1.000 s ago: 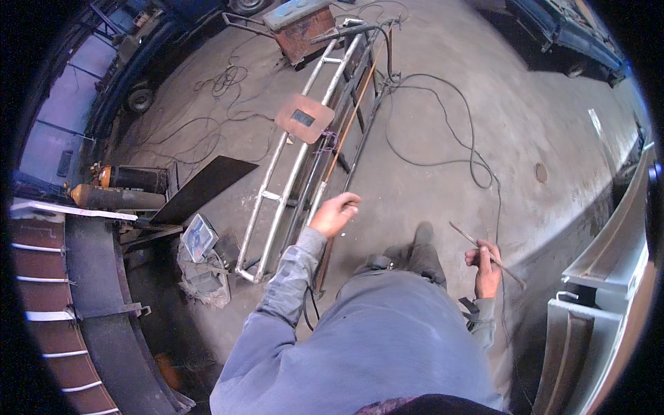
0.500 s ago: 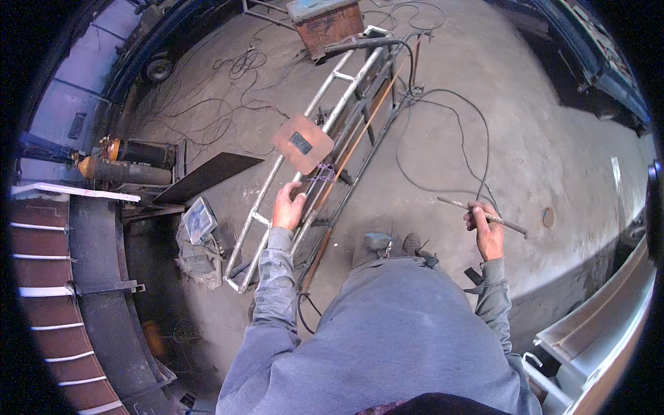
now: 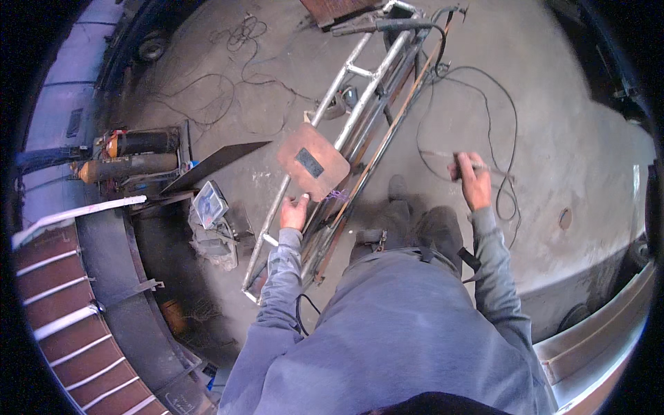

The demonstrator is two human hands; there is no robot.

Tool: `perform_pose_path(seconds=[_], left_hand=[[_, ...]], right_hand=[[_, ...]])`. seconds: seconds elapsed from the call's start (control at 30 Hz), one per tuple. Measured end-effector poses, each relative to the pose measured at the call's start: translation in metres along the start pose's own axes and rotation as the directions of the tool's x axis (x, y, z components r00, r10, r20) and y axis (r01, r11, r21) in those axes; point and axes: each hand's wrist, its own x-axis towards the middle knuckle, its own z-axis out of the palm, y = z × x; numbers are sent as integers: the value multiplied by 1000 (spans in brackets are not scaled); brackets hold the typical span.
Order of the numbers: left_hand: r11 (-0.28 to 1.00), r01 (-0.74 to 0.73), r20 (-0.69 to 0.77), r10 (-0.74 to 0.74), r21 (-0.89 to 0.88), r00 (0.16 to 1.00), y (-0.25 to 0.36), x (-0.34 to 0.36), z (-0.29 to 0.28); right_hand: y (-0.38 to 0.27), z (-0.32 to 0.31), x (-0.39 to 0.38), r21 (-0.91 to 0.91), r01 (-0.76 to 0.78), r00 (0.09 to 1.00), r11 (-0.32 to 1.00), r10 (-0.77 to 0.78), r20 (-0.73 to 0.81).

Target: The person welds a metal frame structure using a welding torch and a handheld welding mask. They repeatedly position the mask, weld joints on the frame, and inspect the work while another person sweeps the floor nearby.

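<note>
A reddish-brown welding hand shield (image 3: pixel 325 155) with a small dark window lies across a narrow frame of silver-painted steel tubes (image 3: pixel 278 197). My left hand (image 3: pixel 294 213) is at the shield's lower edge, its thumb and fingers closed on that edge. To the right, over the floor, my right hand (image 3: pixel 473 181) is closed round a thin rod (image 3: pixel 492 169), smeared by motion. Beside the shield's lower right corner is a tangle of purple wire (image 3: pixel 337 196). An electrode holder (image 3: pixel 366 28) with a black cable lies across the frame's far end.
Black cables (image 3: pixel 515 131) loop over the floor on the right. Gas cylinders (image 3: pixel 128 167) and a dark metal sheet (image 3: pixel 218 166) stand at left, near a clear-lidded box (image 3: pixel 209 205). Brown panels with white strips (image 3: pixel 66 290) border the left; a metal beam (image 3: pixel 595 339) lies lower right.
My left hand has moved up to the shield's lower edge and closed on it. My right hand has risen with the rod. The whole view has shifted, and my feet are placed differently.
</note>
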Motion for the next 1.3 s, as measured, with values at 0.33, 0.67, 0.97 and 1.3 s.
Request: perform_pose_path(seconds=[0.33,0.67,0.97,1.3], left_hand=[[993,24,43,-19,-116,999,-12,14,19],[981,72,60,-62,-180,996,-16,21,37],[977,132,154,-107,-167,982,15,22,25],[991,89,105,-78,-103,991,28,20,23]], right_hand=[[-33,94,161,156,188,980,970,-175,-94],[13,135,196,-41,127,991,991,-128,-28],[37,128,216,-74,146,989,987,-144,27],[27,136,217,79,109,992,991,-114,61]])
